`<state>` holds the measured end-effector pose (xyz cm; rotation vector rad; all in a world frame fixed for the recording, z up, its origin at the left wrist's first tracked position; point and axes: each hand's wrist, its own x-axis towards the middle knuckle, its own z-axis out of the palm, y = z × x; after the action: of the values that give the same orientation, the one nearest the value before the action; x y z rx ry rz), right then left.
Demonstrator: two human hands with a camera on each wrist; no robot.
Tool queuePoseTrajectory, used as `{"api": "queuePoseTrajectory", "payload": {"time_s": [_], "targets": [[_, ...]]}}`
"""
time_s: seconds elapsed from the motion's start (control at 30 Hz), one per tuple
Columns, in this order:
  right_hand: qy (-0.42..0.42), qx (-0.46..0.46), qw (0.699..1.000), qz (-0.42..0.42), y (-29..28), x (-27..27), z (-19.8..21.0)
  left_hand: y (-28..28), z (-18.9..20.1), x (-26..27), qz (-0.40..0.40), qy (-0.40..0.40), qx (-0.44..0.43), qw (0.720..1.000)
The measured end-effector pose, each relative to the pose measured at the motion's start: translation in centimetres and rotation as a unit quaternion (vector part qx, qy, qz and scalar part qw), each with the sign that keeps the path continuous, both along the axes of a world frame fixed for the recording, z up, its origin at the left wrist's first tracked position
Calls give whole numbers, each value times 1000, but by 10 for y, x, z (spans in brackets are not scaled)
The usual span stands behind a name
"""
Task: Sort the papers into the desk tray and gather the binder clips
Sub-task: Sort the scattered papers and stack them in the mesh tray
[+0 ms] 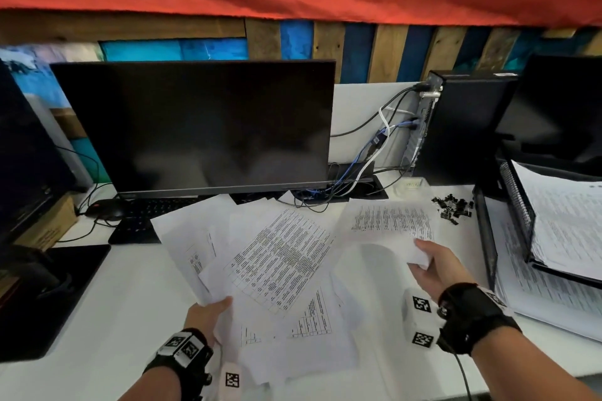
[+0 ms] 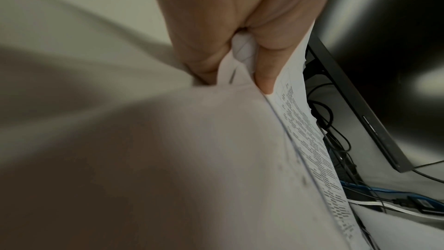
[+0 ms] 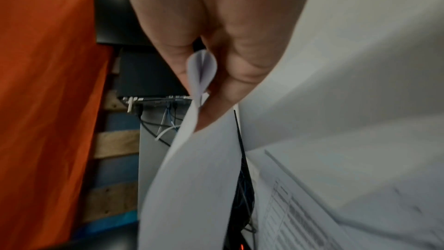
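Observation:
Loose printed papers [image 1: 280, 257] lie fanned over the white desk in front of the monitor. My left hand [image 1: 211, 312] pinches the near corner of a few of these sheets [image 2: 242, 58], thumb on top. My right hand [image 1: 430, 267] pinches the near edge of a single printed sheet [image 1: 391, 221] lifted above the desk; the right wrist view shows the paper edge [image 3: 201, 71] curled between thumb and fingers. A heap of black binder clips [image 1: 452, 205] lies on the desk beyond that sheet. The black mesh desk tray [image 1: 518, 205] stands at the right, holding stacked papers.
A dark monitor [image 1: 202, 127] stands behind the papers, with a keyboard [image 1: 140, 215] and mouse [image 1: 107, 208] partly covered. A tangle of cables [image 1: 358, 172] runs to a black computer tower [image 1: 456, 127]. A black pad [image 1: 49, 299] lies at the left.

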<state>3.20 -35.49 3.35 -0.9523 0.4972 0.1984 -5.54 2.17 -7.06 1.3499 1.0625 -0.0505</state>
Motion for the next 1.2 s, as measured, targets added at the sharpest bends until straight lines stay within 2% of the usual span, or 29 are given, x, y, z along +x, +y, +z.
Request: {"api": "queuePoseTrajectory", "payload": {"time_s": [0.07, 0.13, 0.2, 0.27, 0.4, 0.47, 0.5, 0.53, 0.57, 0.6, 0.63, 0.73, 0.87, 0.9, 1.0, 1.1, 1.2], "targets": [[4, 58, 998, -15, -5, -7, -4, -8, 3, 1, 1, -13, -18, 1000], [23, 72, 997, -22, -7, -11, -18, -13, 1, 2, 11, -21, -35, 999], [58, 7, 998, 2, -5, -21, -37, -18, -4, 3, 10, -13, -37, 999], [77, -79, 992, 63, 1, -33, -57, -20, -16, 4, 9, -11, -28, 1000], [158, -136, 960, 186, 13, -54, -73, -28, -4, -6, -28, -27, -38, 998], [200, -200, 929, 239, 14, -56, -69, -29, -3, -11, -38, -39, -49, 997], [207, -269, 903, 265, 10, -52, -70, -29, -4, -13, -36, -43, -60, 997], [200, -360, 863, 291, 6, -46, -71, -29, -5, -14, -34, -52, -71, 996], [189, -450, 820, 298, 3, -39, -70, -28, -6, -15, -35, -55, -78, 995], [176, -514, 789, 285, 1, -34, -68, -28, -5, -18, -46, -61, -84, 994], [157, -542, 782, 266, -1, -30, -67, -30, -1, -22, -53, -65, -88, 993], [117, -513, 818, 233, 1, -24, -68, -31, 5, -30, -82, -78, -100, 989], [107, -471, 835, 264, 10, -23, -81, -38, 13, -38, -113, -132, -133, 976], [95, -448, 850, 261, 13, -25, -82, -39, 15, -39, -113, -145, -141, 973], [66, -364, 906, 204, 20, -31, -83, -39, 22, -39, -135, -197, -162, 957], [19, -224, 962, 154, 24, -37, -66, -37, 36, -33, -171, -231, -156, 945], [10, -122, 970, 209, 26, -34, -34, -38, 64, -20, -226, -252, -132, 932]]}}
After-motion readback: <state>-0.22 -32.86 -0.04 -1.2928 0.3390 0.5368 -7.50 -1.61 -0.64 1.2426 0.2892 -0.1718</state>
